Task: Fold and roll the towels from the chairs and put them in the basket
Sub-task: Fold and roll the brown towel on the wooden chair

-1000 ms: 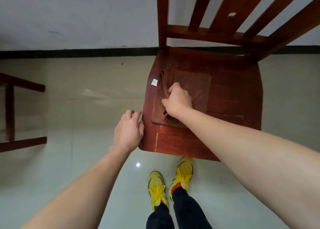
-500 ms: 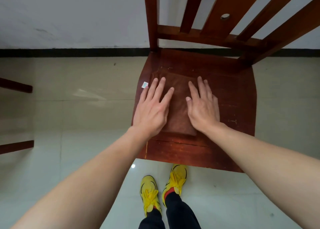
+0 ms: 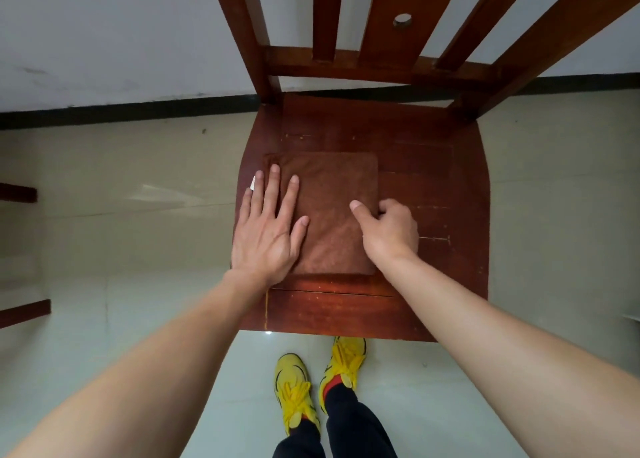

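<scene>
Right hand (image 3: 389, 230) has curled from flat to pinching the towel's right edge; left hand (image 3: 268, 229) stays spread flat on its left side.
Chair (image 3: 433, 301) seat carries the folded brown towel (image 3: 329, 211), left of centre near the left edge. Risk: layers slip apart if the pinch lifts unevenly, spoiling the roll. No basket visible.

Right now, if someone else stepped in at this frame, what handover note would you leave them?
Left hand: open, flat on the left part of the brown towel.
Right hand: pinching the towel's right edge, thumb on top.
Towel: folded into a flat rectangle on the chair seat.
Done: folding, at least partly.
Left: roll it and put it in the basket, which is out of view.
</scene>
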Motion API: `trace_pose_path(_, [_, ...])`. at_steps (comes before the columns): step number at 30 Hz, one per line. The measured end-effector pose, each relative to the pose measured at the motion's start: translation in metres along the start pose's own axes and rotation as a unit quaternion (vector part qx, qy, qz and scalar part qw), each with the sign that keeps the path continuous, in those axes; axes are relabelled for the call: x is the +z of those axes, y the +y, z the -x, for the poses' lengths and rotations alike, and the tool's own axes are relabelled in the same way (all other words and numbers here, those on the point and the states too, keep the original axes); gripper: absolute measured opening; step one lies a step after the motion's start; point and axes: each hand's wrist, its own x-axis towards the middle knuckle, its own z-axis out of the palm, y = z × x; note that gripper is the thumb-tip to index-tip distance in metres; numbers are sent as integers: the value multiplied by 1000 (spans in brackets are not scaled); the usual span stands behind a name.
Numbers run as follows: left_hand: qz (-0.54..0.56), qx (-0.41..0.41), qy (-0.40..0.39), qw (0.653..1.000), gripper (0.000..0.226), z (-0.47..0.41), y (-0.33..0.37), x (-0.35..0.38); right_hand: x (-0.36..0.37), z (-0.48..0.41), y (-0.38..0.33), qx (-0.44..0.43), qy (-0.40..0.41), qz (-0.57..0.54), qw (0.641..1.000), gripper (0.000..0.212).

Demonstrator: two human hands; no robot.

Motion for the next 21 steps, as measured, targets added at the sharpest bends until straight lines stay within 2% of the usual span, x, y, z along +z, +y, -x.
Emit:
trace_pose_path(3, [-3,7,-16,1000,64,19,27,5,-21,-5,13,-43,49,43,997,46])
trace_pose_path(5, [-10,13,-19,1000,64,27,40,11,-38,-4,27,-115,111,108,981,39])
trace_pose_path(7, [-11,1,-12,1000,64,27,44,15,-44,-2,34,-201,157,153,955,42])
trace_pose_path(9, [-13,6,-5,1000,64,27,42,18,-37,-9,25,-289,129,185,930,49])
trace_pose_path(11, [-11,17,-2,1000,64,27,39,19,-24,-23,11,-349,53,245,903,54])
trace_pose_path(13, [-9,22,-2,1000,64,27,38,21,-18,-44,6,-366,15,295,883,60])
trace_pose_path(16, [-13,20,-5,1000,64,26,36,23,-22,-71,8,-368,5,328,870,65])
trace_pose_path(21, [-28,28,-25,999,66,27,32,18,-21,-51,15,-344,55,313,883,65])
